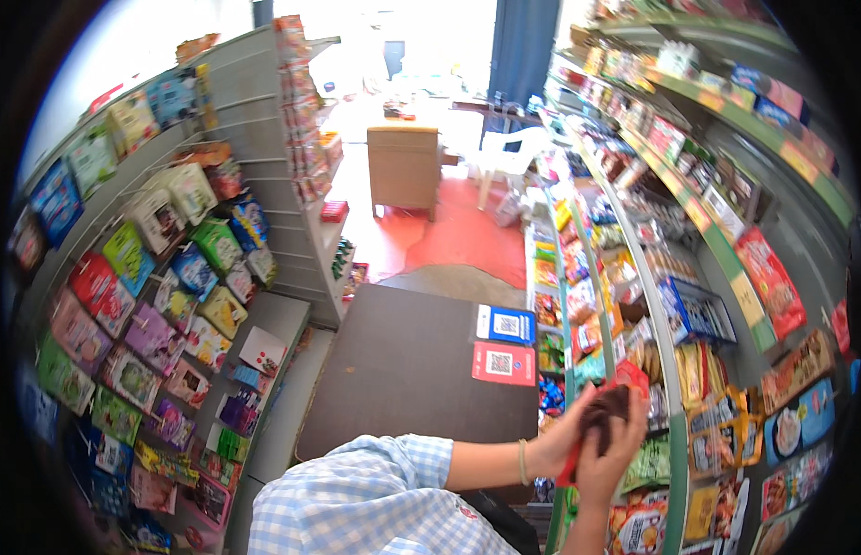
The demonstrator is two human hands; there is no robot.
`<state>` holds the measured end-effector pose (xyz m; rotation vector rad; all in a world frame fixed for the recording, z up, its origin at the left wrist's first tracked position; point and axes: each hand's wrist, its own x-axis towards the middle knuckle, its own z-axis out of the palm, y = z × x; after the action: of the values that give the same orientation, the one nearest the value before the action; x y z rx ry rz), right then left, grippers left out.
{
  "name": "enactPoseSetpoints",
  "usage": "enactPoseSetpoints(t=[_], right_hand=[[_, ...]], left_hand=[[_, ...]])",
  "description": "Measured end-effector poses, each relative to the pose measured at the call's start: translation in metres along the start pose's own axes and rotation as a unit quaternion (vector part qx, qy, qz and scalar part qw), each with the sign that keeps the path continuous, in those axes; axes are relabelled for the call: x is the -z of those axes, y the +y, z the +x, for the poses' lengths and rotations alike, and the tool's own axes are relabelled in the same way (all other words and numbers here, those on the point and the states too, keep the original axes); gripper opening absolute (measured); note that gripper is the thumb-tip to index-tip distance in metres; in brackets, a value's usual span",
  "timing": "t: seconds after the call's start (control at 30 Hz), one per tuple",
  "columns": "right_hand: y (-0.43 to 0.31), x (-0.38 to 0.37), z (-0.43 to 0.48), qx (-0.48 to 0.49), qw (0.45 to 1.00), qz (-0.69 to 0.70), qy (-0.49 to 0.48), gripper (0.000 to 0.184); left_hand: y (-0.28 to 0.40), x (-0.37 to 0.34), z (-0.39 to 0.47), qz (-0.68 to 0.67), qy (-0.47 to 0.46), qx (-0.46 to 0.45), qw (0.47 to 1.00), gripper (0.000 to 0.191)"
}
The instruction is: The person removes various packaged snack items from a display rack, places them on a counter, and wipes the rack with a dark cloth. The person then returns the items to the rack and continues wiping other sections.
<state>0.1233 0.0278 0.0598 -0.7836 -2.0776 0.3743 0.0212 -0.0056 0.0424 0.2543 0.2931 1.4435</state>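
Both of my hands are together at the lower right, beyond the right edge of a dark brown table (403,361). Between them is a red packet (631,377) with a dark brown part (606,414) facing up. My left hand (559,440), with a bracelet at its wrist, grips it from the left. Fingers of my right hand (611,444) close on its right side. Two printed code cards, one blue (505,325) and one red (503,362), lie on the table near its right edge.
Stepped shelves of snack packets (583,298) run along the right, close to my hands. At the left, a rack (243,104) holds hanging bags (153,340). Ahead stand a wooden cabinet (403,170) and a white plastic chair (507,152) on red floor covering (465,229).
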Motion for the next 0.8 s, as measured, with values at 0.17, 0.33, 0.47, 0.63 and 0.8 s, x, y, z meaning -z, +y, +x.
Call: enactPoseSetpoints(t=[0.17, 0.33, 0.47, 0.63, 0.8], right_hand=[[0.018, 0.003, 0.019, -0.053, 0.997, 0.043, 0.029, 0.036], [-0.018, -0.002, -0.013, 0.111, 0.992, -0.001, -0.064, 0.039], [-0.010, 0.002, -0.007, 0.099, 0.994, -0.026, -0.034, 0.040], [0.005, 0.012, 0.034, 0.058, 0.998, -0.011, 0.007, 0.025], [0.101, 0.017, 0.042, -0.044, 0.996, 0.075, -0.025, 0.029]], left_hand=[[-0.030, 0.004, 0.013, -0.064, 0.029, -0.060, 0.996, 0.047], [0.013, 0.035, 0.021, -0.141, -0.098, 0.015, 0.985, 0.055], [-0.003, 0.017, 0.007, -0.047, 0.073, -0.002, 0.996, 0.058], [-0.014, -0.007, -0.020, 0.030, -0.021, 0.047, 0.998, 0.063], [-0.020, 0.013, -0.030, 0.085, -0.024, 0.060, 0.994, 0.061]])
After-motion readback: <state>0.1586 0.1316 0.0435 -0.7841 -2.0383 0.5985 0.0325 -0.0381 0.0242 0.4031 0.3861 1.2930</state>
